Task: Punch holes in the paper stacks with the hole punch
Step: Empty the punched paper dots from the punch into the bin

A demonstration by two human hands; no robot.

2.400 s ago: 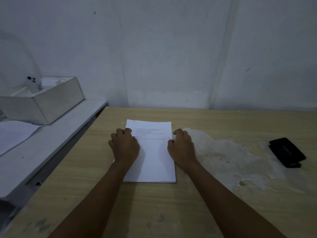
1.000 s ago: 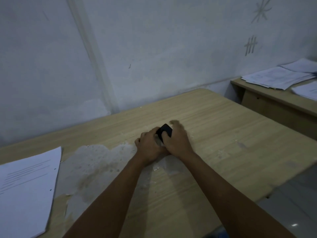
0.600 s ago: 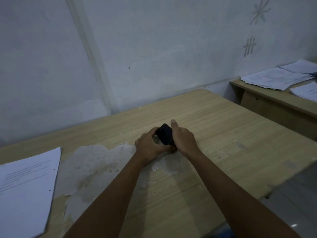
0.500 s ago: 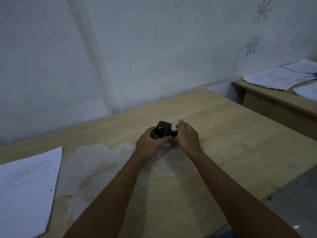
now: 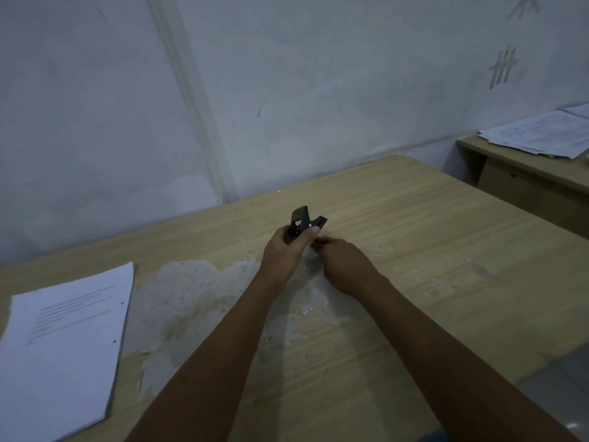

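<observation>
Paper stack (image 5: 63, 339) lies flat at your near left on the desk (image 5: 414, 298), beside a worn pale patch (image 5: 197, 298) with small scraps. Your right hand (image 5: 342, 266) hovers loosely curled, grip on nothing. Your left hand (image 5: 285, 250) is clamped on the hole punch (image 5: 302, 222), raised off the desk, mouth gaping, long axis pointing up and away. Loose papers (image 5: 538, 135) sit on the far side desk (image 5: 522, 180).

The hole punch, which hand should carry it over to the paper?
Probably the left hand. Its fingers already grip the hole punch off the table, and the paper stack lies on that side. The right hand is beside the punch, holding nothing.
</observation>
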